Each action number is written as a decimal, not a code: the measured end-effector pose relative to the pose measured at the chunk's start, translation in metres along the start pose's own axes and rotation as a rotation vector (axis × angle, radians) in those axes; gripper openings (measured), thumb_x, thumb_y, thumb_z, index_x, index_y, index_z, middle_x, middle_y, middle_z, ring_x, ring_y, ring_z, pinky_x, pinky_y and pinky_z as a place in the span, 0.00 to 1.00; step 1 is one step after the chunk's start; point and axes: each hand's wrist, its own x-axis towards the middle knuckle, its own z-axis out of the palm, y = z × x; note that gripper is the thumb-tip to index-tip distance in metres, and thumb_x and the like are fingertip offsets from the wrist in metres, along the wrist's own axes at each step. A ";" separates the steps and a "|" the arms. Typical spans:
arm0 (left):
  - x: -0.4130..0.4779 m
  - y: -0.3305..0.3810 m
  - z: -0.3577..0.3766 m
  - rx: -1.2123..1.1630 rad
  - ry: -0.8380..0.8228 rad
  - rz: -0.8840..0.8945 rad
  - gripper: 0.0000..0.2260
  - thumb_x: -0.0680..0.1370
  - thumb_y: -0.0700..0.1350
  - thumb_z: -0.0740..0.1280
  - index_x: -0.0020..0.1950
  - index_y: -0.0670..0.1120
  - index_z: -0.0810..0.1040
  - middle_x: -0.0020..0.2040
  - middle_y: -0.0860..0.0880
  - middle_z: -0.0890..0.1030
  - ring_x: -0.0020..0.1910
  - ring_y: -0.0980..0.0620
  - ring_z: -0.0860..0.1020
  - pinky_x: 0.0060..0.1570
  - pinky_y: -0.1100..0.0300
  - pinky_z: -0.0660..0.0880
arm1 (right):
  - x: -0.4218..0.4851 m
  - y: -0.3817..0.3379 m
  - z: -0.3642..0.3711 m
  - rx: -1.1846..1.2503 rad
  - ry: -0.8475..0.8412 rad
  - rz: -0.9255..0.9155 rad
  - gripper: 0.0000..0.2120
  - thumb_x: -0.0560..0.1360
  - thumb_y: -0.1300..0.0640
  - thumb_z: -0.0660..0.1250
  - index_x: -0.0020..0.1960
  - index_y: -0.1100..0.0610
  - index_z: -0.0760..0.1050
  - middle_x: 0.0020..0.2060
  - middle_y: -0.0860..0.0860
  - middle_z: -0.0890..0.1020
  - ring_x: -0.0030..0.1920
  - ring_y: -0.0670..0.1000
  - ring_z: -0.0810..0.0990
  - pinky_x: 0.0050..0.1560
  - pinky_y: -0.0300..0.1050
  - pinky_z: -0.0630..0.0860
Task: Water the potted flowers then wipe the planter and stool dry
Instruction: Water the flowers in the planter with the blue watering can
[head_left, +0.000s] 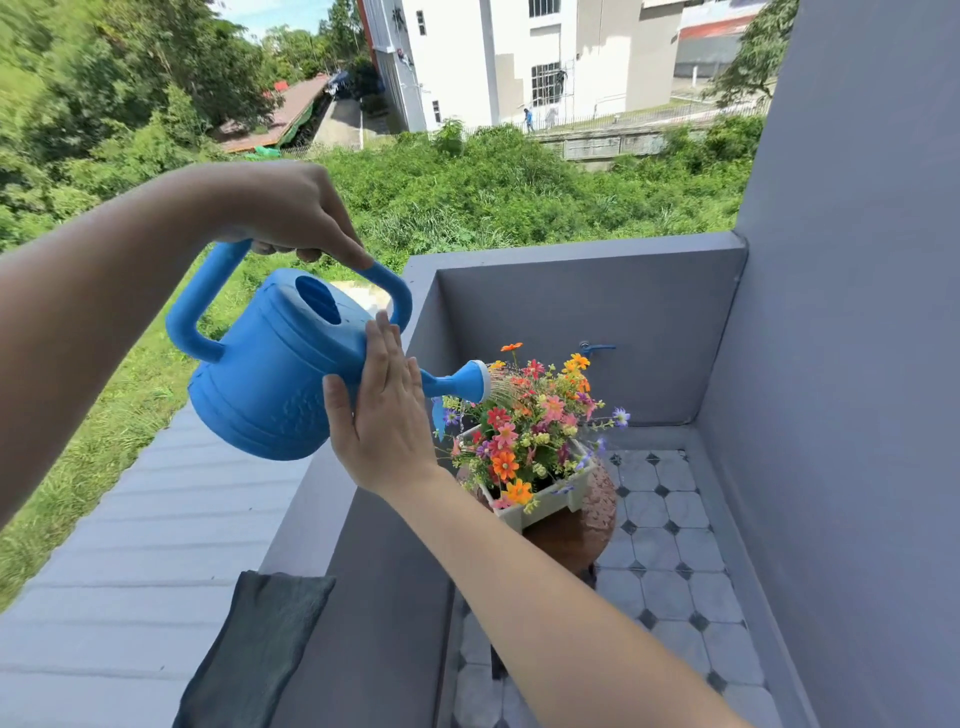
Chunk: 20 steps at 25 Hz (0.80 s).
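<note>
A blue watering can (270, 374) is tilted to the right, and thin streams of water fall from its rose (475, 382) onto the colourful flowers (524, 426). My left hand (291, 208) grips the can's top handle. My right hand (384, 415) lies flat, fingers together, against the can's front side near the spout. The flowers stand in a white rectangular planter (550, 501) on a round brown stool (582, 530), whose top looks wet. A dark grey cloth (260, 644) hangs over the balcony wall at the lower left.
A grey balcony wall (571, 249) encloses a narrow tiled floor (670, 540). A blue tap (597, 348) sticks out of the far wall behind the flowers. A tall grey wall (857, 312) rises on the right. Beyond the ledge lie a corrugated roof (130, 545) and greenery.
</note>
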 end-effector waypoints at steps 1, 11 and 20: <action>-0.002 -0.003 0.001 -0.001 -0.017 -0.013 0.09 0.70 0.52 0.73 0.46 0.50 0.86 0.24 0.49 0.73 0.19 0.53 0.63 0.20 0.64 0.61 | -0.005 -0.003 0.003 0.014 -0.014 0.003 0.31 0.80 0.47 0.51 0.78 0.60 0.49 0.79 0.54 0.50 0.79 0.52 0.47 0.77 0.50 0.41; -0.010 0.018 0.012 -0.033 -0.123 -0.004 0.07 0.70 0.52 0.74 0.43 0.50 0.86 0.22 0.51 0.72 0.17 0.56 0.61 0.19 0.66 0.59 | -0.037 -0.011 -0.010 0.071 0.070 0.036 0.39 0.75 0.36 0.40 0.78 0.59 0.49 0.79 0.51 0.50 0.79 0.49 0.45 0.76 0.41 0.37; -0.005 0.011 0.006 -0.052 0.010 0.023 0.10 0.71 0.52 0.72 0.49 0.49 0.85 0.25 0.49 0.73 0.19 0.53 0.63 0.20 0.65 0.62 | -0.003 0.006 -0.012 -0.076 0.045 0.025 0.36 0.77 0.40 0.44 0.78 0.61 0.48 0.79 0.55 0.51 0.79 0.53 0.48 0.75 0.45 0.38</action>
